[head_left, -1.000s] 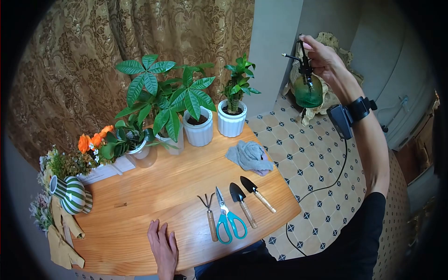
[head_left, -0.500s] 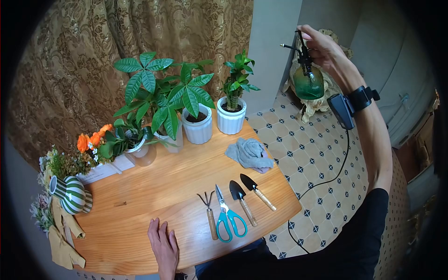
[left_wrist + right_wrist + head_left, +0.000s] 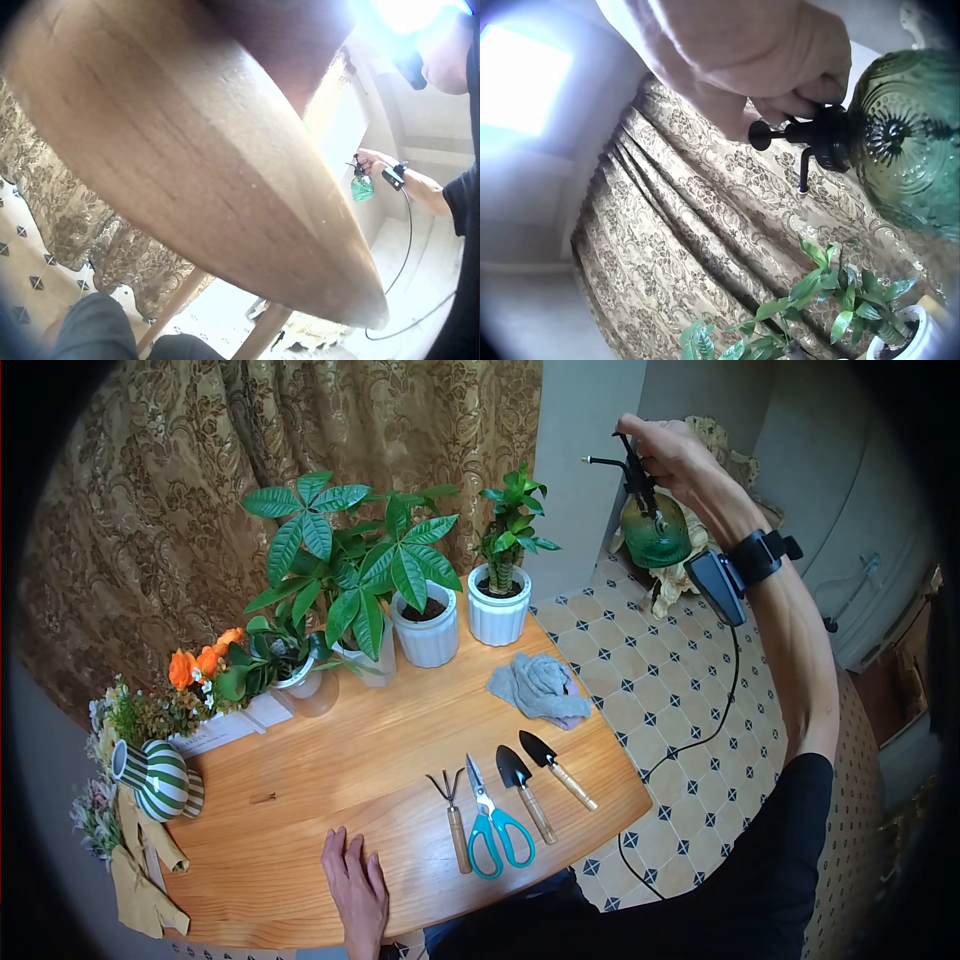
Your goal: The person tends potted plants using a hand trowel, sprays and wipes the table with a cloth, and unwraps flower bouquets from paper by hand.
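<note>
Over the last second the right hand (image 3: 680,455) has risen a little and then drifted leftward with the green glass spray bottle (image 3: 655,540), so its thin nozzle (image 3: 603,460) now stands nearer the slender plant (image 3: 515,525), which seems to put that foliage more within reach of a spray (no mist can be made out). The bottle hangs in the air, off the right side of the table (image 3: 330,760), slightly tilted. The right grip is curled round the neck of the bottle, thumb at the plunger (image 3: 760,136); how far the plunger is pressed I cannot tell. The left hand (image 3: 355,885) has stayed palm down at the near edge, fingers relaxed, gripping nothing. The slender plant's white pot (image 3: 498,615) is the nearest one to the bottle, while the broad-leaved plant (image 3: 405,575) is farther left, partly behind another white pot (image 3: 428,635). Nearer the person are a crumpled cloth (image 3: 540,690), two trowels, teal scissors (image 3: 488,835) and a hand rake (image 3: 459,838), all below the raised bottle's level. The black cable (image 3: 735,680) trailing from the right wrist past the table's edge might snag there.
</note>
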A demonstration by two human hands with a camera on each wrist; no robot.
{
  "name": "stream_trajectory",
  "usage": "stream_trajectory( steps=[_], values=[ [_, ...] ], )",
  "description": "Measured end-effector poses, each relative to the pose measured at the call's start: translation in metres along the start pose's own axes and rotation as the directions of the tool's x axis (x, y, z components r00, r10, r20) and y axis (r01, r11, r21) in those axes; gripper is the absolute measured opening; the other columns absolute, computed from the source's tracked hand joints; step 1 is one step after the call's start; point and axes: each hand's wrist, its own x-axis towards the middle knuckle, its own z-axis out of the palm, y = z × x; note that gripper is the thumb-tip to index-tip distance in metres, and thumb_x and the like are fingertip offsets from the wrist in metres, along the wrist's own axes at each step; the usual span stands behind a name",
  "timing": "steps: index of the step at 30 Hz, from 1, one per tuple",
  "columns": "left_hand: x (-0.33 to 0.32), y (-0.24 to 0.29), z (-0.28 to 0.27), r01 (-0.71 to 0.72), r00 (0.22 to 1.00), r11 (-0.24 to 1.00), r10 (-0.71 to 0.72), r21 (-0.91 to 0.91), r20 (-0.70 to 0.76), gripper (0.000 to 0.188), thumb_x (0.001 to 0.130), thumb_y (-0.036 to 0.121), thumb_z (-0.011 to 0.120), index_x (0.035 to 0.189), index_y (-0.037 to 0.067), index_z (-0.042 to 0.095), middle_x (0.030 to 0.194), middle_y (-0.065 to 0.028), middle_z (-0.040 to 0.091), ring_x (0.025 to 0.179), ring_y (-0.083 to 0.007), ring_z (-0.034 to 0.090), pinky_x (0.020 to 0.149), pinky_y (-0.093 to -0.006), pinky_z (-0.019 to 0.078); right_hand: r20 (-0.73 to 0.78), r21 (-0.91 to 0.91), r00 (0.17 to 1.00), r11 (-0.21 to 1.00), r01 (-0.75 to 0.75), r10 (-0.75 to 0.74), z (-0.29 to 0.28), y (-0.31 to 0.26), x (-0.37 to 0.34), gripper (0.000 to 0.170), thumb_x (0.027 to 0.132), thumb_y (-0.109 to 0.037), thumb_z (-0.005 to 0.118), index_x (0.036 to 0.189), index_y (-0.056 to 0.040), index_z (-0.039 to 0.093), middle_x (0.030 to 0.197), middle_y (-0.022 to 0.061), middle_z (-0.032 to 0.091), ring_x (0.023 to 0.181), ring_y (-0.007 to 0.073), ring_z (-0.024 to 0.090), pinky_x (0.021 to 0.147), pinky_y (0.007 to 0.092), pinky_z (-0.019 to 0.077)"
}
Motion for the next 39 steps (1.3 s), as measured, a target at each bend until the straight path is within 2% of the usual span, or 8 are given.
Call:
stream_trajectory(
  steps=[9,11,15,17,24,30,32,39],
  values=[
    [0.000,-0.001,0.001,-0.016,1.000,1.000,0.016,0.003,-0.007,0.031,0.095,0.001,0.060,0.125,-0.007,0.055,0.140,-0.0279,0.046,0.135,-0.0475,0.043,0.111,-0.0532,0.0370,0.008,0.022,0.998,0.998,0.066,-0.066,0.004,-0.003,-0.004,0.034,0.093,-0.042,0.065,0.081,-0.0110,0.062,0.058,-0.0121,0.031,0.046,0.0040,0.022,0.046,0.0261,0.0155],
    [-0.001,0.000,0.000,-0.013,1.000,1.000,0.013,-0.002,-0.007,0.031,0.095,0.001,0.061,0.124,-0.007,0.055,0.140,-0.0278,0.046,0.135,-0.0476,0.043,0.111,-0.0532,0.0372,0.029,-0.130,0.999,0.991,0.030,-0.027,0.007,-0.009,-0.008,0.036,0.094,-0.045,0.063,0.077,-0.0145,0.057,0.059,-0.0115,0.031,0.049,0.0044,0.023,0.050,0.0263,0.0193],
    [-0.001,0.001,0.000,-0.014,1.000,1.000,0.014,-0.003,-0.012,0.031,0.095,0.002,0.061,0.124,-0.007,0.056,0.141,-0.0276,0.046,0.135,-0.0474,0.043,0.111,-0.0529,0.0372,0.054,-0.103,0.996,0.992,0.075,-0.069,0.013,-0.008,-0.011,0.039,0.094,-0.047,0.064,0.073,-0.0147,0.056,0.057,-0.0112,0.029,0.050,0.0049,0.021,0.053,0.0276,0.0236],
    [0.000,0.001,0.000,-0.009,1.000,1.000,0.009,0.005,-0.004,0.031,0.096,0.001,0.060,0.125,-0.007,0.055,0.141,-0.0275,0.046,0.135,-0.0471,0.042,0.111,-0.0525,0.0371,-0.006,0.069,0.996,0.994,0.088,-0.088,0.012,-0.007,-0.009,0.045,0.087,-0.046,0.069,0.065,-0.0103,0.054,0.058,-0.0073,0.029,0.054,0.0076,0.022,0.054,0.0283,0.0244],
    [0.001,0.003,-0.002,-0.001,1.000,1.000,0.001,-0.002,0.003,0.031,0.096,0.001,0.060,0.125,-0.007,0.055,0.141,-0.0273,0.045,0.136,-0.0466,0.042,0.111,-0.0522,0.0370,0.057,-0.018,0.987,0.989,0.149,-0.148,0.013,-0.015,-0.018,0.046,0.087,-0.048,0.067,0.067,-0.0101,0.052,0.060,-0.0055,0.031,0.057,0.0098,0.024,0.059,0.0324,0.0280],
    [0.001,0.004,-0.002,-0.005,1.000,1.000,0.005,-0.001,0.004,0.030,0.096,0.001,0.060,0.125,-0.007,0.055,0.141,-0.0271,0.045,0.136,-0.0466,0.042,0.112,-0.0521,0.0368,-0.057,-0.061,0.978,0.979,0.197,-0.200,0.016,-0.015,-0.023,0.046,0.092,-0.047,0.065,0.060,-0.0188,0.046,0.052,-0.0111,0.024,0.046,0.0055,0.018,0.049,0.0286,0.0177],
    [0.000,0.003,-0.002,-0.003,1.000,1.000,0.003,-0.007,-0.001,0.030,0.097,0.002,0.060,0.125,-0.006,0.055,0.141,-0.0270,0.045,0.136,-0.0466,0.042,0.112,-0.0522,0.0369,0.012,-0.180,0.984,0.967,0.179,-0.180,0.015,-0.015,-0.018,0.046,0.093,-0.046,0.065,0.060,-0.0188,0.047,0.050,-0.0112,0.025,0.045,0.0050,0.017,0.047,0.0286,0.0167],
    [0.000,0.002,-0.002,-0.014,1.000,1.000,0.014,0.010,-0.001,0.031,0.097,0.003,0.060,0.125,-0.007,0.055,0.141,-0.0271,0.046,0.136,-0.0471,0.042,0.111,-0.0523,0.0372,0.024,-0.104,0.983,0.977,0.184,-0.183,0.007,-0.021,-0.034,0.047,0.093,-0.043,0.064,0.057,-0.0198,0.044,0.050,-0.0119,0.026,0.044,0.0050,0.017,0.045,0.0291,0.0152]
  ],
)
